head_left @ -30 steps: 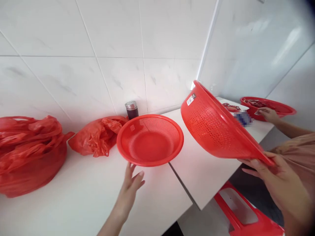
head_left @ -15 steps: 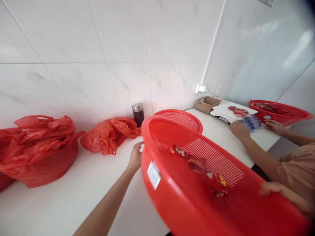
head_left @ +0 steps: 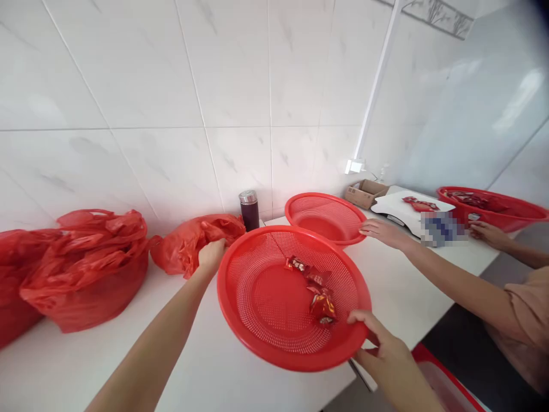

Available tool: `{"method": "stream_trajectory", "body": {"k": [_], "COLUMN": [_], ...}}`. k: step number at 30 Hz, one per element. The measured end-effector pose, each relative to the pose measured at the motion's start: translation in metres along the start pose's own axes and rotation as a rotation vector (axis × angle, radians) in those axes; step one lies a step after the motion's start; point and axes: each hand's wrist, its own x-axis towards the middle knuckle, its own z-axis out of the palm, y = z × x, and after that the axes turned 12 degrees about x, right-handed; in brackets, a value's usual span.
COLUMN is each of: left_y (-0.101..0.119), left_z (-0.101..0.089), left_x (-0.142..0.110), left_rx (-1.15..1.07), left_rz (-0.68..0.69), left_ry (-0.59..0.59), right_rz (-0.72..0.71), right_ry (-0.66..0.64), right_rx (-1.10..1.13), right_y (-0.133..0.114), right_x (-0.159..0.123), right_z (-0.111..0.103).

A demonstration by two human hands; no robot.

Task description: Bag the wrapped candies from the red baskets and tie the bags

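Clasps the right rim of the near red colander (head_left: 274, 297) in the right hand (head_left: 386, 349), with thumb inside and fingers outside and below, parted only around the rim. Curls the left hand (head_left: 212, 256) between the colander's left rim and a small red bag (head_left: 178, 243); cannot tell its hold, with fingertips hidden. Holds the colander over the white table (head_left: 206, 355), with red wrapped packets (head_left: 322, 307) inside, right of center. Just behind, includes 1 more colander (head_left: 323, 224), touched by a co-worker's hand (head_left: 382, 232).
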Motion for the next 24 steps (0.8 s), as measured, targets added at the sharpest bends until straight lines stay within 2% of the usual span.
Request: {"method": "stream_trajectory", "body": {"k": [2,4,6,8,10,13,16,18,22,24], "left_y": [-0.006,-0.013,-0.020,-0.026,-0.031,-0.041,-0.052,-0.055,-0.046,-0.038], "left_z": [-0.008,-0.020,-0.034,-0.045,-0.049,-0.045,-0.038,-0.036,-0.037,-0.037], "left_x": [-0.003,-0.018,-0.045,-0.082,-0.122,-0.177,-0.220,-0.242,-0.270,-0.279], "left_rx": [-0.063,-0.161,-0.267,-0.388,-0.586,-0.903,-1.035,-1.044,-1.071,-1.160], "left_rz": [-0.044,-0.077,-0.097,-0.119,-0.183,-0.345,-0.445,-0.467,-0.469,-0.485], "left_ry": [0.096,0.213,0.303,0.330,0.283,0.154,0.082,0.040,-0.117,-0.187], "right_rz": [-0.010,-0.042,-0.068,-0.090,-0.107,-0.082,-0.076,-0.194,-0.640,-0.718], "right_ry": [0.057,0.127,0.173,0.193,0.181,0.157,0.084,-0.048,-0.318,-0.489], "right_rx": [-0.117,-0.189,-0.185,-0.104,0.028,0.222,0.314,0.236,-0.048,-0.118], "right_y": [0.009,0.018,0.022,0.022,0.019,0.012,0.002,-0.008,-0.032,-0.039], "right_x": [0.001,0.005,0.012,0.019,0.023,0.016,-0.005,-0.022,-0.045,-0.052], "right_z": [0.008,0.012,0.015,0.021,0.031,0.050,0.070,0.085,0.122,0.140]}}
